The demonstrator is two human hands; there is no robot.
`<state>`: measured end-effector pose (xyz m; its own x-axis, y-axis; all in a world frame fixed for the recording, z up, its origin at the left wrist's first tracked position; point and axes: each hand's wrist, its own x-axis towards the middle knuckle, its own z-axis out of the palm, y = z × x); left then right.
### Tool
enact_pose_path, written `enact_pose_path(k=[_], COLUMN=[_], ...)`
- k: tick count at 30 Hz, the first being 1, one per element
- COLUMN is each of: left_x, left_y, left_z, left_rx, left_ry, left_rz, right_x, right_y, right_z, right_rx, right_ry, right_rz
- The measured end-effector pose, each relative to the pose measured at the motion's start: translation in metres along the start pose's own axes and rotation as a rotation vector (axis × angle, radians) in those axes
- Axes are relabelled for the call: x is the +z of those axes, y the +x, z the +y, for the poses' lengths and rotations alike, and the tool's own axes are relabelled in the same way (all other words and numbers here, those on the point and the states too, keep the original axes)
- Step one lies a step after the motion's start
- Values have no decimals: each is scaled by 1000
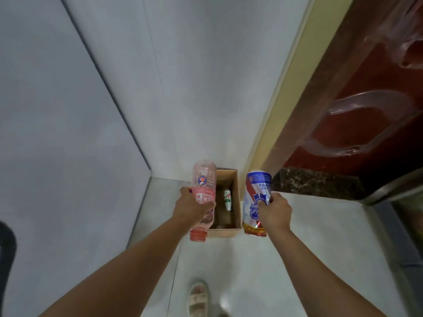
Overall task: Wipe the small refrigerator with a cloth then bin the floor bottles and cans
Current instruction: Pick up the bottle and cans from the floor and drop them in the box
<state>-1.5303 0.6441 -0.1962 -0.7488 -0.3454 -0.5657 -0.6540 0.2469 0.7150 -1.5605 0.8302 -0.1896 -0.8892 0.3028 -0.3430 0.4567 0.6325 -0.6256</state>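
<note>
My left hand [192, 205] grips a clear pink plastic bottle [204, 179] around its middle, cap end pointing toward me, over the left edge of an open cardboard box [237, 193]. My right hand [273, 211] holds a blue, white and red drink can [255, 197] upside down just right of the box. The box stands on the floor in the corner of two white walls. Inside it lies a small white bottle [227, 199] with green lettering. No refrigerator or cloth is in view.
A dark red door [366, 99] with a plastic-wrapped handle and a cream frame stands on the right, above a dark stone threshold [313, 181]. My sandalled foot [198, 298] rests on the pale tiled floor. A dark object [6, 252] shows at the left edge.
</note>
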Motion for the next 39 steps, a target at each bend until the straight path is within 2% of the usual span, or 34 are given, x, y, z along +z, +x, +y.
enact_pose_path(k=[8,18,28,34,39], left_x=[40,112,212,254,283], left_y=[118,254,364,410,440], left_z=[-20,-79,-183,-241,-286], left_rx=[-148,-281,-360,-448,-532], left_ry=[-7,15,103,174,282], left_rz=[-41,-86,-93,-76,-67], right_x=[76,188,324,383,427], right_y=[105,219,297,320,332], right_z=[6,67,165,208,239], right_rx=[94,103,88,35,97], right_ry=[-87,-185,-230,-327,-418], right_rz=[-126,-276,-352,-375,-395])
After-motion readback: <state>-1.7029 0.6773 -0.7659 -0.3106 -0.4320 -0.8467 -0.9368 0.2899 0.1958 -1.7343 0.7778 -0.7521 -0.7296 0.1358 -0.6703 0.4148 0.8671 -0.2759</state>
